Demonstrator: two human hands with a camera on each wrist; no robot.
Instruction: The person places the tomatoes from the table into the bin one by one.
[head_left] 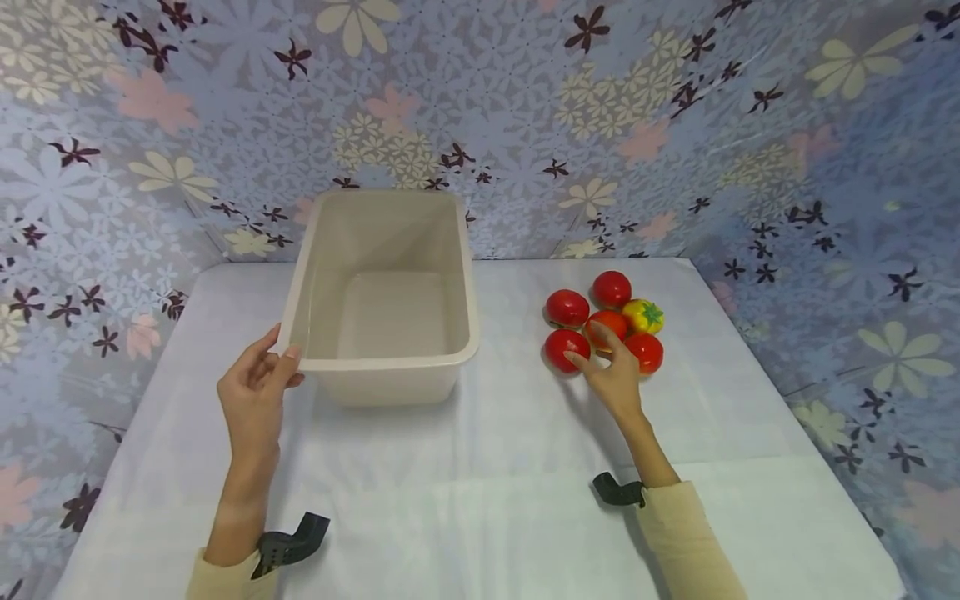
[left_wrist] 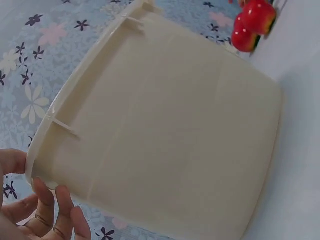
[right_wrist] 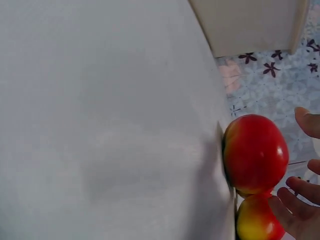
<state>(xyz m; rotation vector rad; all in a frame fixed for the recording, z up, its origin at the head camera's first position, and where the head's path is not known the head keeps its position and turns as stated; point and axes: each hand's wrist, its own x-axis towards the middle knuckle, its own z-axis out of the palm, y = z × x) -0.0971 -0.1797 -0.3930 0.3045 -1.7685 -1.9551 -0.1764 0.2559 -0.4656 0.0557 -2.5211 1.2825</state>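
Note:
A cream plastic bin (head_left: 393,383) stands upright at the left of the table, with nothing inside it. My left hand (head_left: 258,387) pinches its near left corner, thumb on top of the rim and fingers beneath; the left wrist view shows the same grip from below. On the right sits a cluster of several red fruits with yellow shading, plus a yellow one (head_left: 642,317) with green marks. Over the cluster hovers my right hand (head_left: 617,379), thumb and fingers spread beside the nearest left red fruit (head_left: 564,352). In the right wrist view a gap separates the thumb from that red fruit (right_wrist: 256,154).
White cloth covers the table (head_left: 480,517). A flowered sheet (head_left: 510,125) rises behind it and along both sides. Dark wrist mounts (head_left: 292,543) sit at the cuffs of the beige sleeves.

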